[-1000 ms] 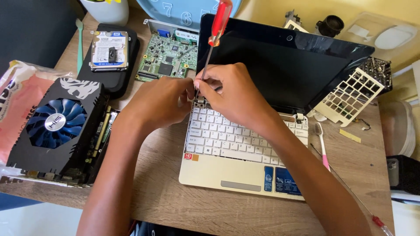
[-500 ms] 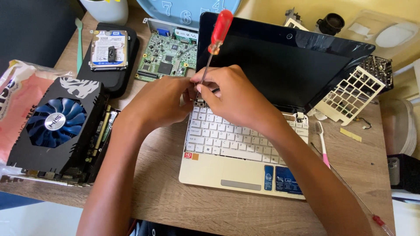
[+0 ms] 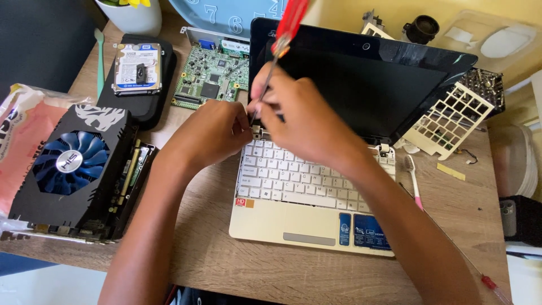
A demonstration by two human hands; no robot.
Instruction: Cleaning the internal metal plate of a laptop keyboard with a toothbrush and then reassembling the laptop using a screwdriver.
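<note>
On the wooden desk [image 3: 214,254] – right hand [image 3: 305,121] grips screwdriver [image 3: 279,51], left hand [image 3: 212,133] pinches the laptop [image 3: 316,197] hinge

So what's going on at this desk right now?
A person's right hand holds a red-handled screwdriver, its tip down at the left hinge corner of a small cream laptop with white keys. The left hand pinches at the same corner. On the wooden desk to the left sit a black graphics card with a blue fan, a green circuit board and a silver hard drive.
</note>
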